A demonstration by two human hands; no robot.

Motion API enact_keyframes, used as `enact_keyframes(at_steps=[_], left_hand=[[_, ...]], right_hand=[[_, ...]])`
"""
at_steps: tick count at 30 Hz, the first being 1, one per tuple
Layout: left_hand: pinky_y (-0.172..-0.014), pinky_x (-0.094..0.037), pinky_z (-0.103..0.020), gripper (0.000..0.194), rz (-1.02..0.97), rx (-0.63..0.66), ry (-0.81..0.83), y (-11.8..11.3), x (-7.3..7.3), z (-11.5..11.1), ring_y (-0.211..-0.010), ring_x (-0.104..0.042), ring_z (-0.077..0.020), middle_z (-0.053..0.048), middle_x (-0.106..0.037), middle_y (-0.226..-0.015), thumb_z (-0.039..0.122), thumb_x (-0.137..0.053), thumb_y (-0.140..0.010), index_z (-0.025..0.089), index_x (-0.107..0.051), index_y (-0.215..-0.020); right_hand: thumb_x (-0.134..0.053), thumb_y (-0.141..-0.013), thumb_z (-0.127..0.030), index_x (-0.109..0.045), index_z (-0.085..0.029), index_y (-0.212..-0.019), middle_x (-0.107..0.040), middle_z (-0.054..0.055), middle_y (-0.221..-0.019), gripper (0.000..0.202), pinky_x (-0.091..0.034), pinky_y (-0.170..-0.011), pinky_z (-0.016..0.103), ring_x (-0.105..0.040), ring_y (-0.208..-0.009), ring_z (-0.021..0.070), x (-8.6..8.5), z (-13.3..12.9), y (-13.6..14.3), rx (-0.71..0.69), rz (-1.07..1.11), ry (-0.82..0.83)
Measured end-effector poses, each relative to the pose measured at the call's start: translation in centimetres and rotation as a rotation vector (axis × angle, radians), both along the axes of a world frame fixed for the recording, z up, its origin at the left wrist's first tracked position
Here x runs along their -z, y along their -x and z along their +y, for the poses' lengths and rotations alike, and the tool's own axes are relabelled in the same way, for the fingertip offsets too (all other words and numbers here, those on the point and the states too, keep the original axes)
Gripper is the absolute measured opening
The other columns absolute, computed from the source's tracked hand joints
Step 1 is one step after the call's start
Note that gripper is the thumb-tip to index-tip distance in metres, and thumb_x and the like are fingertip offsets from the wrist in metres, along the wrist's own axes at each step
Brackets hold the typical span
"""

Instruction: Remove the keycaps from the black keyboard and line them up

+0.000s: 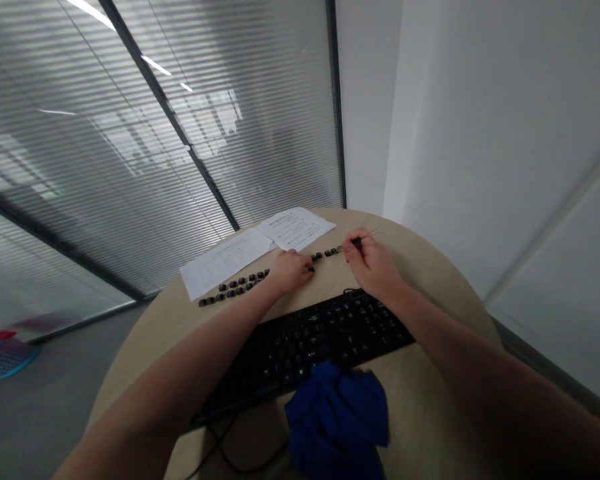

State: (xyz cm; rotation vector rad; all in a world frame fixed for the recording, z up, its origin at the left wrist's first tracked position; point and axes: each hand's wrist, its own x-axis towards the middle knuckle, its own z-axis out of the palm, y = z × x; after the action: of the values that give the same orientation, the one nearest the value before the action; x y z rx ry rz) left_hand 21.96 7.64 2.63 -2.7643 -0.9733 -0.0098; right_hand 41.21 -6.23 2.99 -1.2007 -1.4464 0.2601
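Note:
My left hand (pixel 291 269) is over the rows of small black keycaps (pixel 240 281), its curled fingers closed at a dark keycap (pixel 310 269). To the right, my right hand (pixel 367 259) is closed around a small black object (pixel 357 244), beside the right end of the keycap row. A black keyboard (pixel 325 333) lies below both hands, partly hidden by my left forearm. Some key positions on it look bare, but the dim light hides the detail. In front of the keyboard is a crumpled blue cloth (pixel 337 420).
Printed sheets (pixel 300 229) lie at the far edge of the round wooden table (pixel 430 267). A black cable (pixel 253 470) runs near the front edge. Glass with blinds and a white wall stand behind. A blue and pink basket (pixel 7 357) is on the floor at left.

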Motion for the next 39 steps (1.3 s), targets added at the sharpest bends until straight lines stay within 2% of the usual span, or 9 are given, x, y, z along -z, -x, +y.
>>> enact_keyframes(at_steps=[4, 10, 21, 26, 30, 32, 34, 36, 39], left_hand=[[-0.090, -0.043, -0.042, 0.022, -0.031, -0.006, 0.007, -0.2, 0.0, -0.1, -0.101, -0.063, -0.0300, -0.010, -0.075, -0.098, 0.036, -0.064, -0.086, 0.022, -0.073, -0.100], [-0.091, -0.043, -0.041, 0.020, -0.017, 0.014, 0.011, -0.6, 0.4, 0.4, -0.100, -0.064, -0.0290, -0.009, -0.075, -0.095, 0.031, -0.063, -0.085, 0.023, -0.073, -0.100], [-0.091, -0.041, -0.044, 0.021, -0.020, -0.008, -0.002, 0.2, 0.4, 1.3, -0.100, -0.064, -0.0307, -0.010, -0.076, -0.096, 0.033, -0.065, -0.084, 0.024, -0.074, -0.100], [-0.091, -0.042, -0.041, 0.022, -0.036, 0.000, -0.021, 0.6, -0.5, 0.7, -0.100, -0.064, -0.0285, -0.009, -0.075, -0.096, 0.036, -0.064, -0.088, 0.023, -0.074, -0.102], [-0.086, -0.046, -0.037, 0.024, -0.138, 0.000, -0.047, 3.6, -2.7, -1.0, -0.097, -0.066, -0.0260, -0.009, -0.076, -0.097, 0.036, -0.056, -0.093, 0.021, -0.074, -0.099], [-0.079, -0.047, -0.034, 0.028, -0.180, -0.078, -0.017, 6.2, -3.9, -2.3, -0.091, -0.067, -0.0238, -0.008, -0.076, -0.096, 0.038, -0.052, -0.095, 0.021, -0.074, -0.098], [-0.072, -0.047, -0.032, 0.029, -0.156, -0.159, 0.097, 8.9, -4.8, -3.7, -0.081, -0.067, -0.0215, -0.006, -0.076, -0.091, 0.040, -0.052, -0.094, 0.022, -0.075, -0.096], [-0.072, -0.048, -0.030, 0.028, -0.119, -0.154, 0.276, 11.5, -5.0, -5.0, -0.078, -0.068, -0.0198, -0.005, -0.076, -0.090, 0.040, -0.053, -0.093, 0.022, -0.075, -0.097], [-0.075, -0.049, -0.030, 0.030, -0.143, -0.093, 0.421, 14.6, -4.3, -6.5, -0.081, -0.068, -0.0193, -0.005, -0.076, -0.094, 0.041, -0.052, -0.094, 0.022, -0.075, -0.098]], right_hand=[[-0.048, -0.101, -0.042, -0.053, -0.024, -0.096, -0.060, 0.001, -0.071, 0.019, -0.038, -0.058, 0.030, -0.057, -0.065, 0.0181, -0.1, -0.1, 0.0, 0.020, 0.003, 0.003], [-0.046, -0.101, -0.043, -0.052, -0.024, -0.096, -0.060, 0.001, -0.069, 0.021, -0.039, -0.059, 0.031, -0.056, -0.062, 0.0178, -0.2, -0.2, 0.0, 0.036, -0.019, -0.009], [-0.048, -0.101, -0.042, -0.053, -0.024, -0.095, -0.061, 0.001, -0.070, 0.019, -0.038, -0.060, 0.031, -0.057, -0.064, 0.0181, -0.1, -0.2, 0.0, 0.019, -0.015, -0.006], [-0.049, -0.100, -0.040, -0.053, -0.024, -0.095, -0.061, 0.001, -0.071, 0.018, -0.038, -0.060, 0.031, -0.057, -0.064, 0.0182, -0.1, -0.3, 0.1, 0.023, -0.001, -0.002], [-0.048, -0.100, -0.041, -0.054, -0.023, -0.095, -0.059, 0.000, -0.068, 0.019, -0.038, -0.058, 0.030, -0.056, -0.061, 0.0171, 0.4, 0.0, 0.1, 0.005, 0.009, 0.023], [-0.050, -0.100, -0.042, -0.054, -0.023, -0.095, -0.057, -0.002, -0.065, 0.020, -0.038, -0.056, 0.029, -0.054, -0.058, 0.0156, 0.7, 0.2, 0.1, -0.021, 0.025, 0.037], [-0.051, -0.099, -0.044, -0.052, -0.023, -0.093, -0.055, -0.003, -0.065, 0.022, -0.039, -0.054, 0.028, -0.052, -0.055, 0.0137, 0.8, 0.2, 0.5, -0.078, 0.072, 0.060], [-0.050, -0.099, -0.049, -0.051, -0.023, -0.091, -0.055, -0.004, -0.065, 0.027, -0.039, -0.052, 0.026, -0.050, -0.051, 0.0118, 0.8, -0.1, 1.1, -0.179, 0.153, 0.120], [-0.048, -0.098, -0.057, -0.048, -0.023, -0.090, -0.055, -0.004, -0.065, 0.035, -0.037, -0.047, 0.024, -0.049, -0.048, 0.0100, 0.8, -0.8, 2.4, -0.394, 0.238, 0.287]])
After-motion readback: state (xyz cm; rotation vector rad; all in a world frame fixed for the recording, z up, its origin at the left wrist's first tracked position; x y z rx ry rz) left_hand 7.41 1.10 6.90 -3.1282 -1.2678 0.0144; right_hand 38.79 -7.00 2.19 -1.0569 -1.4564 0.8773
